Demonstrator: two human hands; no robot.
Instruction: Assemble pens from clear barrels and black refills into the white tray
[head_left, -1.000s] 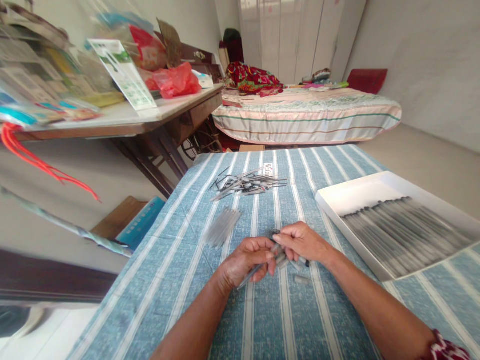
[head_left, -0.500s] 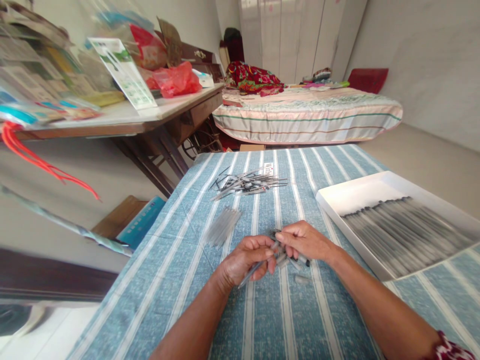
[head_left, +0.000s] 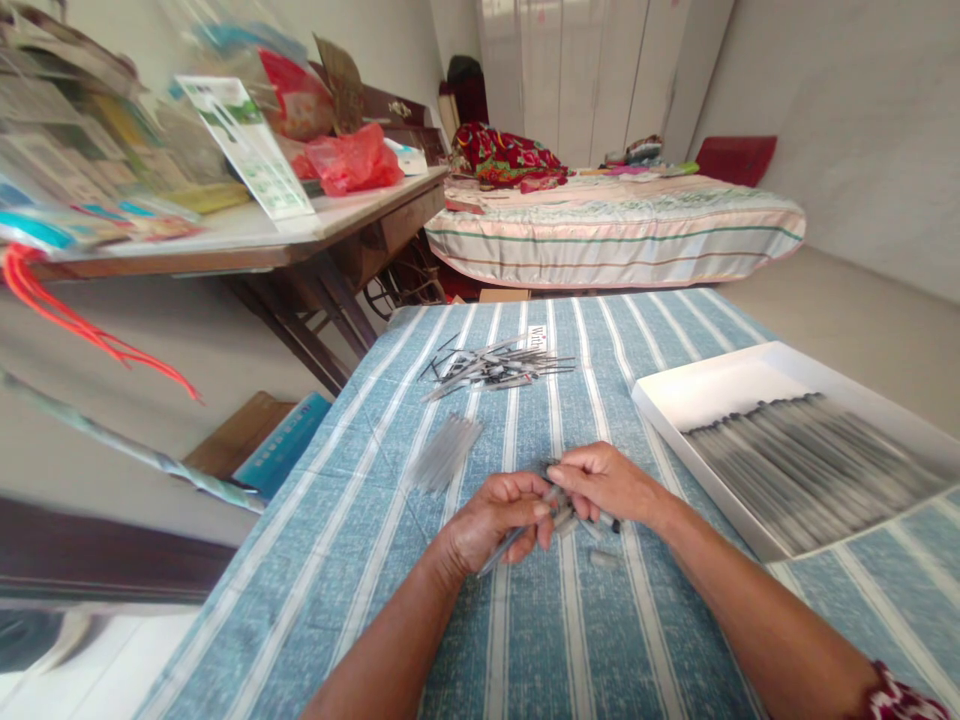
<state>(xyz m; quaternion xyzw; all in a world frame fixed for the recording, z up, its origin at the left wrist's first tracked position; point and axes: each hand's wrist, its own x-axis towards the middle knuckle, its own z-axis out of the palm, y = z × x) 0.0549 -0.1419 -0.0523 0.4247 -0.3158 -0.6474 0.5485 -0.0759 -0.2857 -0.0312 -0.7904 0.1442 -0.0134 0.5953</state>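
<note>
My left hand point(head_left: 495, 515) is closed around a slim translucent grey pen point(head_left: 499, 553), whose lower end sticks out below the fingers. Against its upper end, thumb and forefinger of my right hand point(head_left: 611, 485) pinch a small pen part, mostly hidden by the fingertips. Beneath both hands lies a heap of short grey and black pen caps point(head_left: 567, 524), and one loose grey cap point(head_left: 604, 559) rests a little nearer to me. Left of the hands, clear pen tubes point(head_left: 448, 453) lie side by side. Farther back is a jumbled pile of thin dark and grey pen parts point(head_left: 495, 366).
At right, a white box point(head_left: 709, 485) holds a row of grey, dark-ended pens point(head_left: 810, 465). A striped blue cloth point(head_left: 360, 600) covers the table. A side table point(head_left: 330, 230) with bags stands at left, a bed point(head_left: 615, 235) beyond.
Almost nothing differs. Both hands keep their hold at the same spot, with only a slight shift of the fingers.
</note>
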